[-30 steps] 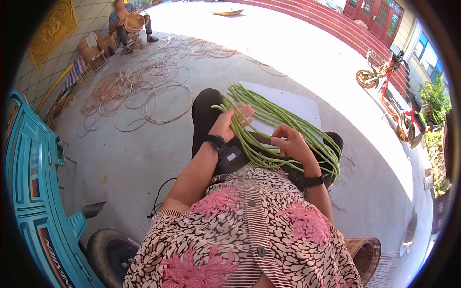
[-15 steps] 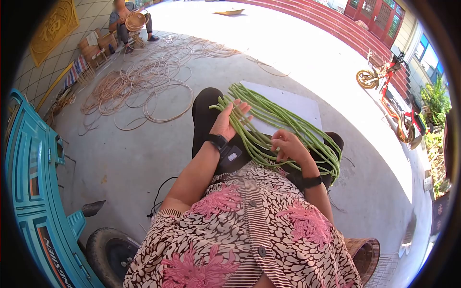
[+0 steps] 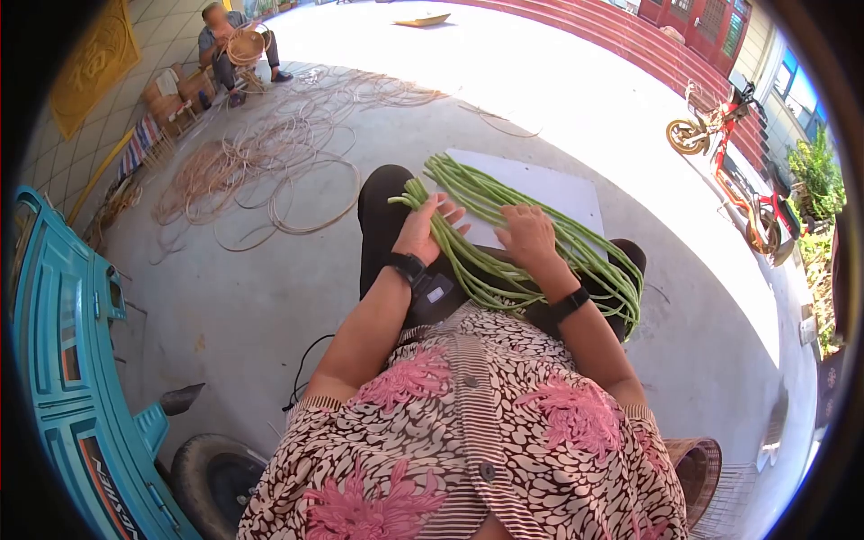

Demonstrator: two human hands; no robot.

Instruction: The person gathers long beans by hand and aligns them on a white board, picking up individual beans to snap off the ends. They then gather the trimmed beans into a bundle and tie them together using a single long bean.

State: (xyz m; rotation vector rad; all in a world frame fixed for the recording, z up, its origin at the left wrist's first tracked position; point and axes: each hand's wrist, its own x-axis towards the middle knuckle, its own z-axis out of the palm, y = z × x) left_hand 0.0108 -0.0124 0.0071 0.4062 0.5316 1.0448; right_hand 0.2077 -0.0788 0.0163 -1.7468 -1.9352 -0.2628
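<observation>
My left hand (image 3: 421, 232) is closed around a bundle of long green beans (image 3: 463, 261), its thumb on top and fingertips lifted a little. Their cut ends stick out past the thumb, and the strands droop over my lap in a curve to the right. My right hand (image 3: 529, 238) lies back-up over a second bunch of long beans (image 3: 481, 187), fingers bent down onto it; the fingertips are partly hidden. That bunch rests across a pale board (image 3: 571, 193) on my knees.
Coils of thin cane (image 3: 243, 171) spread over the concrete at left. A seated person (image 3: 236, 45) holds a woven basket (image 3: 246, 47) at the back. A teal vehicle (image 3: 67, 360) stands close on my left, a red motorbike (image 3: 733, 166) to the right, a wicker basket (image 3: 706, 472) behind me.
My right hand has moved up and away from me, from beside the held bundle onto the beans on the board. My left hand keeps its hold in about the same place.
</observation>
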